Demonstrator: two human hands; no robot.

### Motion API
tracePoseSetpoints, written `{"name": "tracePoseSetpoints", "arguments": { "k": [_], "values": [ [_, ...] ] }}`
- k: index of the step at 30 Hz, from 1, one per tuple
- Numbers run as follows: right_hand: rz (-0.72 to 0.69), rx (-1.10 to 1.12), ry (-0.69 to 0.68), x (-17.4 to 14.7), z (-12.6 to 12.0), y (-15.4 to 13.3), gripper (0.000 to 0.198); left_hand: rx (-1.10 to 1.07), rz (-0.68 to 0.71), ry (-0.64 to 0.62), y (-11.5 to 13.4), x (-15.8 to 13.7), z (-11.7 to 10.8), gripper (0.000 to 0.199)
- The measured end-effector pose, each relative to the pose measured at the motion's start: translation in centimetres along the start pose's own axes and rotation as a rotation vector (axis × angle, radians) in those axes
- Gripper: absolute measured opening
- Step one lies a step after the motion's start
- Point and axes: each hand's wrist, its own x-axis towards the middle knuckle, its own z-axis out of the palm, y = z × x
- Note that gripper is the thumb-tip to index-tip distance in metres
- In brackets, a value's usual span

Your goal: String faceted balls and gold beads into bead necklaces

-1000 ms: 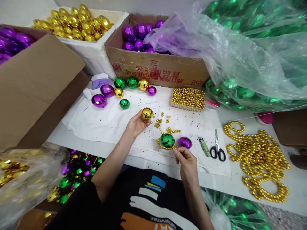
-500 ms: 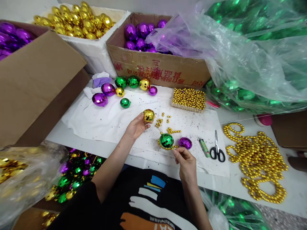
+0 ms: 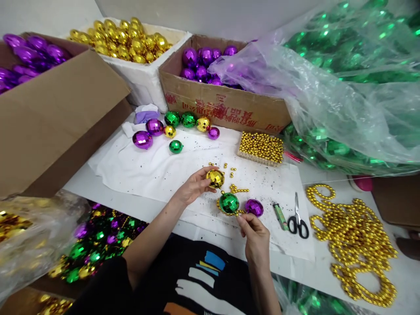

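While my left hand (image 3: 193, 189) curled around the gold faceted ball (image 3: 215, 178), fingers and thumb closed on it just above the white cloth (image 3: 147, 166), my thumb covered part of its near side. My right hand (image 3: 255, 234) was pinched shut at the fingertips just below the green faceted ball (image 3: 229, 202); whatever it pinched was too fine to make out, though a short run of gold beads curved around the green ball's lower edge. The purple ball (image 3: 253, 207) lay just beside the green one, touching or nearly so; I could not tell which.

Much of the far right was veiled by the clear plastic bag (image 3: 344, 87), the green balls inside showing only as blurred shapes. The cardboard box of purple balls (image 3: 223, 103) was half hidden under that same plastic. The box flap (image 3: 62, 118) on the left blocked what lay behind it.

Open cloth lay to the left of my left hand, bare apart from dark specks, up to the cluster of loose balls (image 3: 173, 129) near the boxes. On the right the lighter (image 3: 280, 215) and scissors (image 3: 298, 221) sat near the cloth's edge, with the heap of gold bead strands (image 3: 354, 236) beyond them. The tray of gold beads (image 3: 261, 148) stood at the cloth's far side, well apart from my hands. The near table edge ran just under my wrists.
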Motion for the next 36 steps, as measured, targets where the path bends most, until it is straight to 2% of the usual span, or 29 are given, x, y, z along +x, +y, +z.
{"name": "tracePoseSetpoints", "arguments": {
  "k": [6,15,20,25,30,33,36],
  "values": [
    [-0.028,0.013,0.008,0.2,-0.1,0.5,0.029,-0.024,0.002,-0.045,0.0,-0.4,0.5,0.052],
    [-0.007,-0.016,-0.128,0.3,-0.8,0.3,0.027,-0.007,0.023,-0.049,0.7,-1.1,0.6,0.054],
    [-0.041,-0.032,-0.137,-0.2,0.2,-0.7,0.024,-0.037,0.020,-0.046,0.6,-1.3,0.7,0.052],
    [-0.049,0.050,-0.155,-0.6,1.3,-1.5,0.025,-0.065,0.020,-0.026,0.6,-1.6,0.7,0.050],
    [-0.017,0.097,-0.152,-0.8,1.2,-1.5,0.028,-0.008,0.015,0.000,0.8,-1.8,0.6,0.049],
    [-0.013,0.098,-0.148,-1.0,1.2,-1.8,0.029,0.050,0.009,0.056,1.4,-2.0,1.2,0.047],
    [-0.013,0.072,-0.166,-1.3,1.4,-2.2,0.027,0.128,0.060,0.132,2.5,-2.4,2.4,0.036]
  ]
}}
